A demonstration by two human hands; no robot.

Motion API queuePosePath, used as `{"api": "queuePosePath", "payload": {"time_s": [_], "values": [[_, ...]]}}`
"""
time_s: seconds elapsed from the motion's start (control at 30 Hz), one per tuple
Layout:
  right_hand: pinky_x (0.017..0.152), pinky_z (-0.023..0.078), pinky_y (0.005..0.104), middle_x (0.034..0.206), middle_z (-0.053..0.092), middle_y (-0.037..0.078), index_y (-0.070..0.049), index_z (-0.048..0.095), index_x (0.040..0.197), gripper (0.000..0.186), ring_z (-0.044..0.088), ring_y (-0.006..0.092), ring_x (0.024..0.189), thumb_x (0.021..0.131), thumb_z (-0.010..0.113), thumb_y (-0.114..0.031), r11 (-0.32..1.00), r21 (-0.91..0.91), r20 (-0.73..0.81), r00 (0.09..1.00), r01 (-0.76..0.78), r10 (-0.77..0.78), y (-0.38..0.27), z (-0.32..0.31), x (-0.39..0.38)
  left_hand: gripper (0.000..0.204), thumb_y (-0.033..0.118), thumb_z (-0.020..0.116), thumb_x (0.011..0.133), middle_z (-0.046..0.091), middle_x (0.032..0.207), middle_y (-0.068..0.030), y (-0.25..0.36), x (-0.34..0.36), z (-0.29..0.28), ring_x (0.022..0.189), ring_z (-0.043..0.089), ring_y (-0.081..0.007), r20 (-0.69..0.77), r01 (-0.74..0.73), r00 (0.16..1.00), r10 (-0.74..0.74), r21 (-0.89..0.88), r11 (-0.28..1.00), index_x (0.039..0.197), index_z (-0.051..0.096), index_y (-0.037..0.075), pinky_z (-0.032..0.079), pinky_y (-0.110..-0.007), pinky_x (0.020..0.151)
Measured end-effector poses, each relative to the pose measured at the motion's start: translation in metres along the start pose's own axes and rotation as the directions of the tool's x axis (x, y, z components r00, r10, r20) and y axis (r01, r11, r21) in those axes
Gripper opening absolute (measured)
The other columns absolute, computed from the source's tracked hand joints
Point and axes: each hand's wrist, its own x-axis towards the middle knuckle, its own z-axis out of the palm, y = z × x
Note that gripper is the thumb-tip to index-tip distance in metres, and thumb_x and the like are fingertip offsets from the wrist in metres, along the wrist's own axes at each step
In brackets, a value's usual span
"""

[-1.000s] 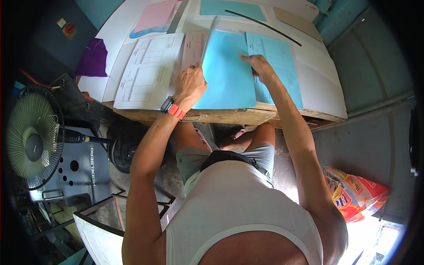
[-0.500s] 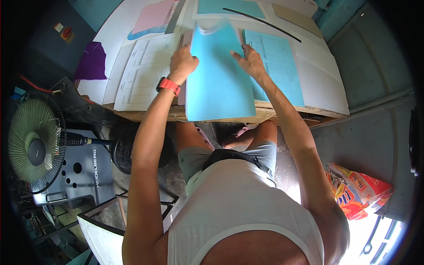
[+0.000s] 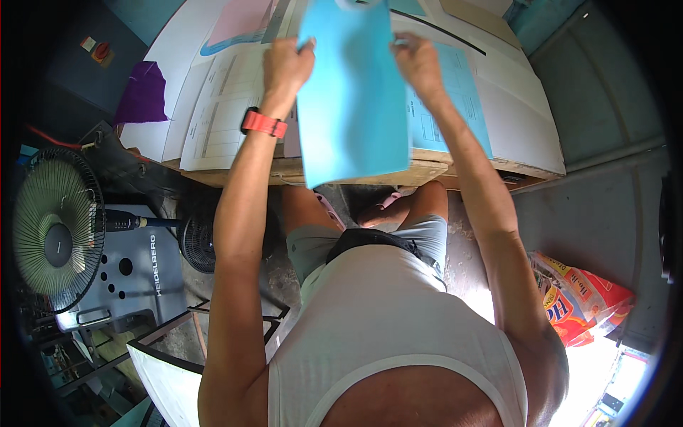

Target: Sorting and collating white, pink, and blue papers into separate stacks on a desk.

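Note:
A light-blue sheet of paper (image 3: 353, 107) is raised over the table's front edge, its far end curled and its near edge hanging past the wood. My left hand (image 3: 287, 70), with a red-banded watch on the wrist, pinches its left edge. At the opposite edge, my right hand (image 3: 420, 67) has its fingers closed together on the paper, a little blurred. Left of the sheet lies a stack of white printed forms (image 3: 226, 107). Blue printed forms (image 3: 455, 99) rest to the right, partly under my right forearm.
The white-topped table (image 3: 523, 128) also bears pink paper (image 3: 238, 25), a thin black strip (image 3: 445, 35) and a purple cloth (image 3: 144, 92) over its left edge. A standing fan (image 3: 58, 242) is at the left. A red plastic bag (image 3: 583, 299) sits at the right.
Both hands have moved up and away from me, lifting the blue sheet with them. Its near edge now hangs unevenly, and it covers more of the table's far part.

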Motion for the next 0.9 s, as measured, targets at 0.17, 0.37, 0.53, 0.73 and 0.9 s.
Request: {"api": "queuePosePath", "payload": {"time_s": [0.17,0.37,0.53,0.73,0.9], "values": [[0.080,0.047,0.0355,0.086,0.067,0.010,0.004,0.066,0.110,0.024,0.061,0.0215,0.086,0.093,0.064,-0.013,0.937,0.340,-0.105,0.994,0.078,-0.045,-0.081,-0.077,0.026,0.034,0.017,0.075,0.092,0.050,0.060,0.0040,0.036,0.015,-0.065,0.057,0.045,-0.0114,-0.094,-0.063,0.996,0.008,-0.598,0.799,0.067,0.058,0.001,0.038,-0.032,0.052],[0.070,0.040,0.0289,0.086,0.055,0.003,0.004,0.058,0.108,0.015,0.046,0.0121,0.079,0.096,0.053,-0.004,0.894,0.336,-0.209,0.949,0.296,-0.236,-0.098,-0.091,0.008,0.029,0.022,0.067,0.098,0.066,0.094,-0.0120,0.062,-0.008,-0.102,0.085,0.060,-0.0145,0.082,-0.194,0.879,0.470,-0.839,0.509,0.110,0.066,-0.004,0.047,-0.029,0.075],[0.100,0.043,0.0392,0.119,0.058,0.022,0.006,0.051,0.126,0.033,0.053,0.0250,0.114,0.095,0.053,0.000,0.925,0.251,-0.241,0.944,0.284,-0.224,-0.112,-0.059,-0.025,0.028,0.017,0.066,0.098,0.067,0.099,-0.0085,0.055,-0.019,-0.059,0.088,0.062,-0.0179,-0.212,-0.240,0.970,0.118,-0.769,0.593,0.115,0.064,-0.006,0.050,-0.032,0.080],[0.105,0.040,0.0402,0.127,0.059,0.024,0.005,0.049,0.135,0.041,0.053,0.0302,0.120,0.095,0.056,0.000,0.890,0.315,-0.188,0.940,0.331,-0.283,-0.087,-0.067,0.008,0.028,0.013,0.069,0.096,0.068,0.103,-0.0093,0.053,-0.003,-0.056,0.093,0.063,-0.0160,-0.290,-0.320,0.944,0.157,-0.691,0.648,0.115,0.064,-0.006,0.049,-0.031,0.082],[0.108,0.039,0.0438,0.132,0.057,0.025,0.003,0.046,0.141,0.049,0.053,0.0335,0.123,0.095,0.061,-0.004,0.921,0.337,-0.088,0.981,0.195,-0.175,-0.092,-0.067,-0.011,0.022,0.011,0.067,0.097,0.069,0.099,-0.0070,0.037,-0.009,-0.053,0.086,0.063,-0.0150,-0.236,-0.228,0.967,0.093,-0.645,0.729,0.112,0.065,-0.006,0.050,-0.030,0.077]]}}
